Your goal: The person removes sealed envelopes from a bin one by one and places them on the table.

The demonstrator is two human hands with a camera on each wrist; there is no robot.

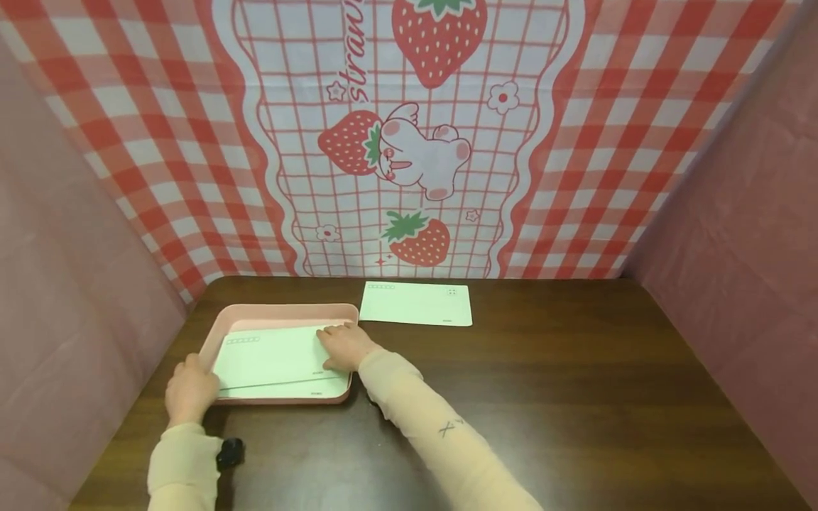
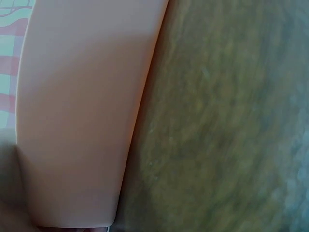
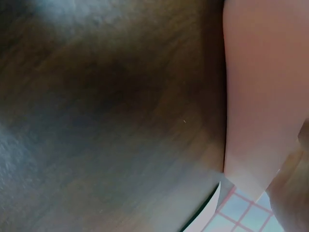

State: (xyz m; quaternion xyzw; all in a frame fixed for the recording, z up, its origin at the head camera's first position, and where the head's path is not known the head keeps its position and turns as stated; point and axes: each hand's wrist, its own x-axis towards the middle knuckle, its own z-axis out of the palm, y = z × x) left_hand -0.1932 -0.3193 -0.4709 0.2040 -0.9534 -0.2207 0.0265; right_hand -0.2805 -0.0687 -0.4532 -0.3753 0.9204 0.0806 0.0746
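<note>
A pink tray stands on the left part of the table. Inside it a white envelope lies at a slight slant over another white envelope, whose lower strip shows. My left hand holds the tray's left side near the front corner, its thumb by the upper envelope's corner. At the opposite end, my right hand holds the upper envelope's right end with bent fingers and thumb. The left wrist view shows the tray's outer wall; the right wrist view shows the same pink wall beside the hand.
A third white envelope lies at the back of the dark wooden table, right of the tray. A red checked strawberry cloth hangs behind, with pink cloth walls at both sides. A black device sits on the left wrist.
</note>
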